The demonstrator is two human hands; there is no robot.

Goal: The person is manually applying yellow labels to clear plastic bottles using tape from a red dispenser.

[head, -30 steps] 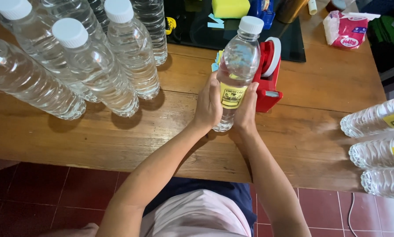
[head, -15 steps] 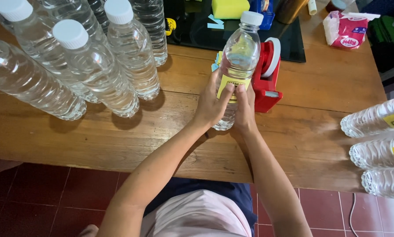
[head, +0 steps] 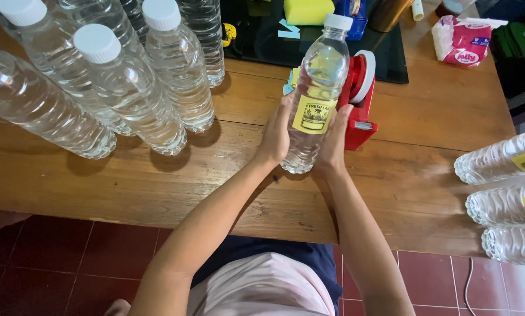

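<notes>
A clear plastic water bottle [head: 321, 70] with a white cap and a yellow label stands upright on the wooden table [head: 98, 187]. My left hand [head: 276, 131] cups its left side and my right hand [head: 334, 140] its right side, thumbs near the label. Just behind it, to the right, a red tape dispenser [head: 359, 102] sits on the table.
Several unlabelled capped bottles [head: 128, 88] stand at the left. Three labelled bottles [head: 502, 193] lie on their sides at the right edge. A black mat [head: 262, 41] at the back holds a yellow sponge [head: 306, 10] and blue items; a tissue pack [head: 462, 38] lies at the back right.
The bottle has turned slightly in my hands so that the yellow label faces the camera more squarely. My hands have shifted little.
</notes>
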